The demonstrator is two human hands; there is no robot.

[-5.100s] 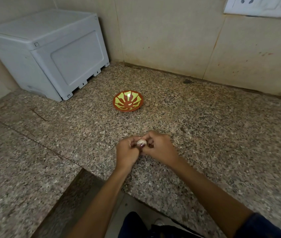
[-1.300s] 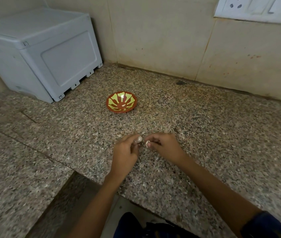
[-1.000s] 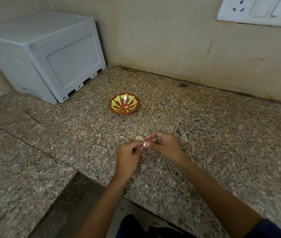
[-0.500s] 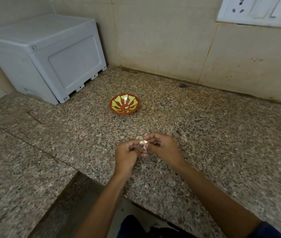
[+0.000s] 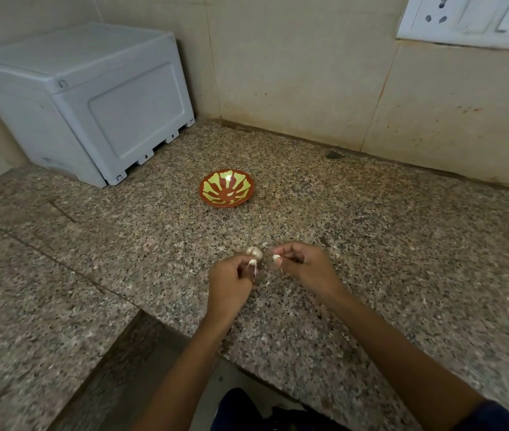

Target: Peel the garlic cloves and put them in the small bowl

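The small red bowl (image 5: 248,195) with yellow-green petals stands on the granite counter (image 5: 371,237), a short way beyond my hands. A garlic bulb (image 5: 254,251) lies on the counter just past my left fingertips. My left hand (image 5: 230,279) pinches a garlic piece (image 5: 252,263) with a strip of papery skin hanging from it. My right hand (image 5: 304,267) is a little to the right, apart from the left. Its fingertips pinch a small white garlic clove (image 5: 276,258). I cannot tell whether that clove is fully bare.
A grey plastic box (image 5: 91,101) stands at the back left against the tiled wall. A white socket plate (image 5: 464,20) is on the wall at the top right. The counter's front edge steps down to a lower slab (image 5: 29,321) at the left.
My hands were together working one garlic piece; they have drawn apart, each now pinching a bit. The bulb has stayed on the counter beyond them.
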